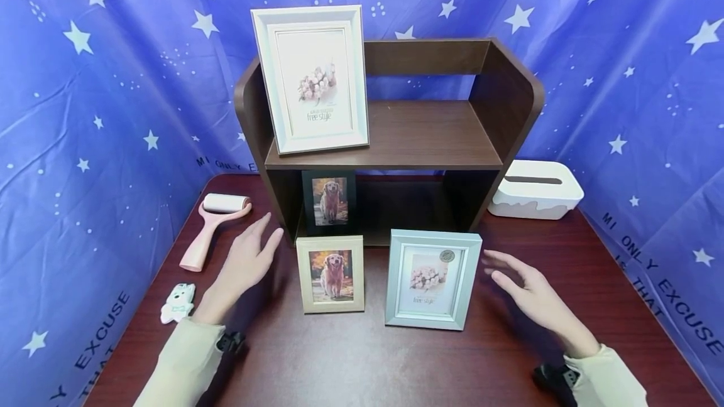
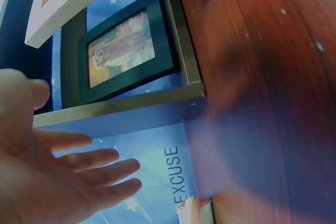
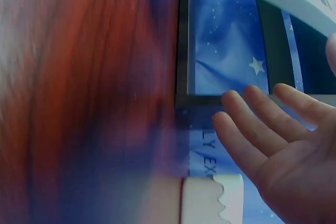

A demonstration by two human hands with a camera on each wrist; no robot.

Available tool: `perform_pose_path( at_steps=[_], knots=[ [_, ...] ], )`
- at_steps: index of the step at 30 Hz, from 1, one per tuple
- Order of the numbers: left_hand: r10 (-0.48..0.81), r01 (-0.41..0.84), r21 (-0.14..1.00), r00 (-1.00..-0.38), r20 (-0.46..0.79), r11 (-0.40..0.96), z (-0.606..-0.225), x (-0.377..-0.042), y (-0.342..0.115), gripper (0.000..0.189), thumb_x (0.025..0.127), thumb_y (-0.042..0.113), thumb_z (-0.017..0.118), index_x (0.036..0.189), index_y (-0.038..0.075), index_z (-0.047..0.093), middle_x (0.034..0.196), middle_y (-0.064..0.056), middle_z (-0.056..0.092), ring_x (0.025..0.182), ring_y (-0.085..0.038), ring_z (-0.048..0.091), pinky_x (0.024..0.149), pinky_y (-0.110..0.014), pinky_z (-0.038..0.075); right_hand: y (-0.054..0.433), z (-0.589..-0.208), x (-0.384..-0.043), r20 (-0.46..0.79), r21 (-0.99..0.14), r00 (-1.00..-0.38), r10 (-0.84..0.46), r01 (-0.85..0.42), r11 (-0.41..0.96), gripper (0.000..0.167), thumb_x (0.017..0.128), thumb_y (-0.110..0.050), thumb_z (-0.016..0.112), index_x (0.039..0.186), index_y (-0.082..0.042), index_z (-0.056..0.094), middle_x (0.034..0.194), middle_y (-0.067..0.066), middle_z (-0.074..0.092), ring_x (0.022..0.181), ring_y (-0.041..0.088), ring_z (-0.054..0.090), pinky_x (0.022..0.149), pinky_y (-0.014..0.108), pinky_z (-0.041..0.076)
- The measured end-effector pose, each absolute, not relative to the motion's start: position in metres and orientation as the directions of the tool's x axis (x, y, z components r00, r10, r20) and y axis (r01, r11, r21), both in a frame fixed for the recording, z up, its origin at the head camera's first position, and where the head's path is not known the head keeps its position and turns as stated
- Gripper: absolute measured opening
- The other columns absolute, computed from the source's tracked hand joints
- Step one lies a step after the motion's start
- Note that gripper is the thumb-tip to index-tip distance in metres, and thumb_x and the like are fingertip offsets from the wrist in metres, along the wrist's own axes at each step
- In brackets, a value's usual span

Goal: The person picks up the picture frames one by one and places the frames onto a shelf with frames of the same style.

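Observation:
My left hand (image 1: 244,262) hovers over the table at the shelf's left front corner, fingers extended and holding nothing. Nearest to it are a beige picture frame (image 1: 330,274) with a dog photo and a pink-handled lint roller (image 1: 206,231). To the right, my right hand (image 1: 532,294) is empty, its fingers loosely extended beside a light blue picture frame (image 1: 427,281); a small gap separates them. A black picture frame (image 2: 126,51) leans in the lower compartment of the dark brown shelf (image 1: 432,134). On its upper board stands a large white picture frame (image 1: 317,80).
Right of the shelf sits a white tissue box (image 1: 534,190). A small white bear-shaped item (image 1: 178,303) lies at the table's left edge. Blue star-patterned curtain (image 1: 639,93) surrounds the dark red wooden table (image 1: 339,363) at the back and sides.

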State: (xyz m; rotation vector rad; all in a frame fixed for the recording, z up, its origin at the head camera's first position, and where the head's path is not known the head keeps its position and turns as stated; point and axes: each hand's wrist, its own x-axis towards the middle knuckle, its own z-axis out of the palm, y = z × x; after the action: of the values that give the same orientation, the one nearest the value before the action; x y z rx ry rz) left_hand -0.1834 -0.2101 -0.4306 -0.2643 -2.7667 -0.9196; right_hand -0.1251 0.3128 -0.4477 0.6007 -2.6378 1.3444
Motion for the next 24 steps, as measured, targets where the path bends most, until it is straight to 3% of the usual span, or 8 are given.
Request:
perform_pose_path(
  at_steps=[3, 8, 11, 19, 24],
  knots=[
    [0.035, 0.247, 0.611, -0.941, 0.338, 0.752, -0.429, -0.187, -0.208, 0.058, 0.099, 0.041, 0.046, 0.137, -0.002, 0.047, 0.130, -0.021, 0.054, 0.116, -0.036, 0.052, 0.096, -0.051, 0.039, 0.307, -0.450, -0.124, 0.283, -0.806, -0.905, -0.318, -0.404, 0.432, 0.043, 0.093, 0.004, 0.057, 0.134, 0.003, 0.047, 0.118, 0.021, 0.061, 0.103, 0.021, 0.063, 0.084, 0.018, 0.046],
    [-0.082, 0.231, 0.669, -0.912, 0.403, 0.707, -0.427, -0.193, -0.201, 0.051, 0.094, 0.039, 0.058, 0.129, 0.001, 0.058, 0.115, -0.018, 0.064, 0.097, -0.034, 0.063, 0.084, -0.048, 0.046, 0.304, -0.456, -0.122, 0.284, -0.846, -0.906, -0.313, -0.391, 0.364, 0.046, 0.088, 0.004, 0.064, 0.132, 0.003, 0.049, 0.115, 0.021, 0.061, 0.100, 0.030, 0.063, 0.083, 0.023, 0.049],
    [-0.130, 0.229, 0.694, -0.897, 0.423, 0.682, -0.426, -0.194, -0.198, 0.048, 0.090, 0.036, 0.066, 0.125, 0.002, 0.062, 0.113, -0.016, 0.066, 0.096, -0.030, 0.065, 0.082, -0.045, 0.049, 0.303, -0.459, -0.121, 0.278, -0.855, -0.911, -0.304, -0.379, 0.355, 0.048, 0.087, 0.004, 0.066, 0.132, 0.002, 0.050, 0.115, 0.019, 0.062, 0.099, 0.033, 0.063, 0.082, 0.025, 0.050],
    [-0.185, 0.320, 0.691, -0.814, 0.550, 0.648, -0.429, -0.201, -0.190, 0.032, 0.084, 0.025, 0.075, 0.106, 0.003, 0.071, 0.089, -0.006, 0.072, 0.078, -0.017, 0.068, 0.069, -0.034, 0.054, 0.297, -0.464, -0.116, 0.287, -0.878, -0.907, -0.309, -0.378, 0.295, 0.054, 0.082, 0.006, 0.070, 0.132, 0.004, 0.048, 0.113, 0.022, 0.062, 0.099, 0.021, 0.064, 0.079, 0.030, 0.052],
    [-0.218, 0.367, 0.684, -0.762, 0.609, 0.630, -0.432, -0.207, -0.188, 0.026, 0.081, 0.024, 0.077, 0.095, 0.003, 0.071, 0.083, -0.005, 0.071, 0.072, -0.015, 0.067, 0.063, -0.024, 0.053, 0.293, -0.466, -0.115, 0.317, -0.897, -0.896, -0.311, -0.390, 0.210, 0.055, 0.081, 0.014, 0.067, 0.132, 0.010, 0.046, 0.112, 0.027, 0.060, 0.098, 0.020, 0.064, 0.079, 0.031, 0.052]
  ],
)
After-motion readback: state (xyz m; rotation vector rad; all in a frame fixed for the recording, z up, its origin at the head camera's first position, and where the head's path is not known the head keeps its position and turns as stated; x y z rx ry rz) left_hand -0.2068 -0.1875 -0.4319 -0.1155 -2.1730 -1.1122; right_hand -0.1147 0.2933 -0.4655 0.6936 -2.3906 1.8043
